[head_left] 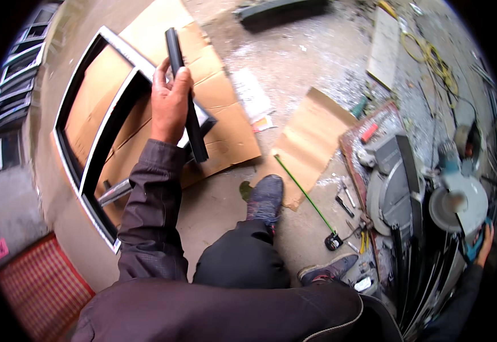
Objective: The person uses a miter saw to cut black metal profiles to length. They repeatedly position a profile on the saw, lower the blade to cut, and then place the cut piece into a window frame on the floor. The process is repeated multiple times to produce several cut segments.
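Note:
My left hand point(170, 101) is closed around a short black profile bar point(196, 134), held tilted above the floor. Beneath it, a black-and-silver frame point(97, 134) with a curved side lies on flattened cardboard point(225, 117). A short silver-edged piece point(206, 122) shows partly behind the bar. At the far right, my right hand point(484, 244) is wrapped round the teal handle point(474, 244) of a miter saw point(459, 199). Its fingers are partly cut off by the dark rim. The saw's round grey base point(390, 191) stands left of the blade guard.
A green tape measure point(334, 241) lies extended toward a brown cardboard sheet point(311, 142). Pens point(345, 205) and small tools lie near the saw. Yellow cable point(439, 65) coils at the upper right. More frames point(17, 74) and a red checked mat point(46, 290) are at left.

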Action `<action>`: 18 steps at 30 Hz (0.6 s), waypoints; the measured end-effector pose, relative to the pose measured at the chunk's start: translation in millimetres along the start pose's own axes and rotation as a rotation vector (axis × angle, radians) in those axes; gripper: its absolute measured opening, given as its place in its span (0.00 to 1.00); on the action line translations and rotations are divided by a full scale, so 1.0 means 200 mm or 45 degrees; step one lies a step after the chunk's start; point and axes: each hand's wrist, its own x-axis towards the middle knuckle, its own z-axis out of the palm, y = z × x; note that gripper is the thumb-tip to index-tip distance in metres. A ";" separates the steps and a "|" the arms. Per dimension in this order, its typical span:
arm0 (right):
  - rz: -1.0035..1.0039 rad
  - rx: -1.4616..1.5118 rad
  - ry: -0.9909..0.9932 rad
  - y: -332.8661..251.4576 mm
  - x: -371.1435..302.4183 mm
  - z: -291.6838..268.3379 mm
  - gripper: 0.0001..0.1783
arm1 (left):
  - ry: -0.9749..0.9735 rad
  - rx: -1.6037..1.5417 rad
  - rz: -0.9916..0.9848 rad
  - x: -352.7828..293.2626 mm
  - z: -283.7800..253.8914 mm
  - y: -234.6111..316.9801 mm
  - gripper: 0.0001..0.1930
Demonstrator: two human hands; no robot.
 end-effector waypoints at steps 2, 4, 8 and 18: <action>-0.024 -0.030 -0.018 -0.06 -0.02 0.04 0.26 | -0.221 0.163 -0.006 -0.06 0.20 0.05 0.30; -0.064 -0.024 -0.005 -0.08 -0.05 -0.01 0.25 | -0.413 0.199 0.204 -0.13 0.45 -0.03 0.29; -0.034 0.010 -0.010 -0.11 -0.19 0.16 0.26 | -0.706 0.326 0.412 -0.29 0.77 0.00 0.26; -0.059 0.080 0.055 -0.25 -0.33 0.28 0.29 | -1.276 0.497 0.699 -0.49 1.05 0.13 0.27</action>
